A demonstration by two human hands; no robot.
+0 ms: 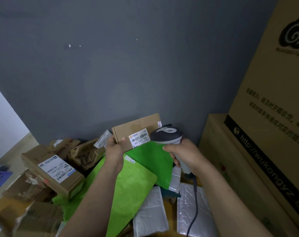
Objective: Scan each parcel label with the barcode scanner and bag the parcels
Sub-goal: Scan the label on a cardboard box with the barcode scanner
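Dim, flat indoor light, brighter at the left edge; wide-angle bending and soft blur toward the borders

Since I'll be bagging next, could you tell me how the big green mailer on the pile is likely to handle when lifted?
The green mailer will probably flop, since it lies bent and creased rather than flat. It looks thin and barely filled, so it is likely light for its size. Supporting it from below may help.

A parcel storeroom: labelled cardboard parcels point(55, 170) and grey mailers point(150, 214) are lying heaped beside big stacked cartons point(266, 86).
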